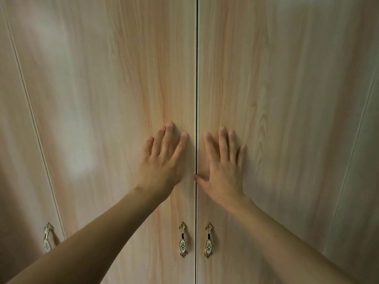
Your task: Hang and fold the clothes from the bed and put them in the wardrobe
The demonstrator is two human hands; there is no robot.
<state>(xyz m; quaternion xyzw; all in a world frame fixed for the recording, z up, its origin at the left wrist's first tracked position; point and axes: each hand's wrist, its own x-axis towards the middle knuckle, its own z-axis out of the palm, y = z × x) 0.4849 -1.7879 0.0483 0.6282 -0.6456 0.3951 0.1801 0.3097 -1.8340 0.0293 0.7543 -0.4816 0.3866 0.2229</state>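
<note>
Our left hand (pixel 162 160) and right hand (pixel 222 167) press flat, fingers straight, on the wardrobe doors (pixel 123 89). They flank the vertical seam (pixel 197 78). Handles (pixel 183 239) sit directly below, seemingly equally near both.

Pale peach-and-beige wood grain runs in vertical streaks down the wardrobe doors (pixel 123 78) in front of you, with reddish-orange veins strongest just left of the thin dark seam (pixel 197 89). Lower down, the left middle handle (pixel 183 239) and right middle handle (pixel 208 240) are gold, with cream oval inlays dotted green and a short black band. The far-left handle (pixel 48 236) shows the same gold and cream.
</note>
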